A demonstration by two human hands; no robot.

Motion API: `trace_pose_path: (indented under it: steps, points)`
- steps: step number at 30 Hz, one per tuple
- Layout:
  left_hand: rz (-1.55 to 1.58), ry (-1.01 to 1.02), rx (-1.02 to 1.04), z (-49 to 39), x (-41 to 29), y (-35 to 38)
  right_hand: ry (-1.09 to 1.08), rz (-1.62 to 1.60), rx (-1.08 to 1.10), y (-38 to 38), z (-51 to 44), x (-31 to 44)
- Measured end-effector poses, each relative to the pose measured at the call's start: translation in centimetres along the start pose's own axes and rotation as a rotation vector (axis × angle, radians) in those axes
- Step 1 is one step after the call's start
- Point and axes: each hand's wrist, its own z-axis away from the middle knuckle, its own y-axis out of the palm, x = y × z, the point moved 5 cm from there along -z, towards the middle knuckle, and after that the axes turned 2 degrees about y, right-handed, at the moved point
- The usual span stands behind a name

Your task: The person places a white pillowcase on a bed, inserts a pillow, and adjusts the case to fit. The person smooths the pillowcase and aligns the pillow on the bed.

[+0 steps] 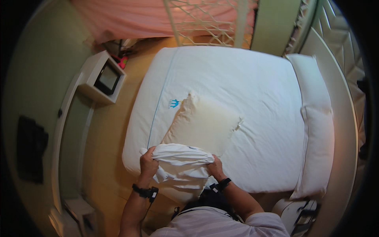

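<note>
A cream pillow (204,124) lies on the white-covered bed (237,74), with its near end inside a bunched white pillowcase (183,169). My left hand (149,163) grips the pillowcase's edge on the left side. On the other side, my right hand (215,167) holds the same gathered edge. The cloth hangs between both hands, over the near edge of the bed. Each wrist wears a black strap with a small device. The fingertips are partly hidden in the folds.
Two white pillows (316,148) lie along the headboard (349,97) at right. A white cabinet (118,86) holding a dark appliance stands at left. A white lattice partition (207,23) rises beyond the bed. At lower right, a nightstand (287,207) carries a telephone.
</note>
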Motion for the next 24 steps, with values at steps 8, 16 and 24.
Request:
trace_pose_path:
  steps: [8,16,24]
  points:
    - [-0.343,-0.097,0.298,-3.8,11.7,11.2,0.186,0.095,-0.412,1.3,-1.9,-5.4]
    - [-0.118,-0.181,0.661,-6.8,21.1,18.7,0.323,0.137,-0.261,4.1,-3.0,-8.7]
    - [0.359,-0.171,0.745,-4.9,22.3,22.0,0.223,-0.027,-0.330,2.5,-2.1,-7.3]
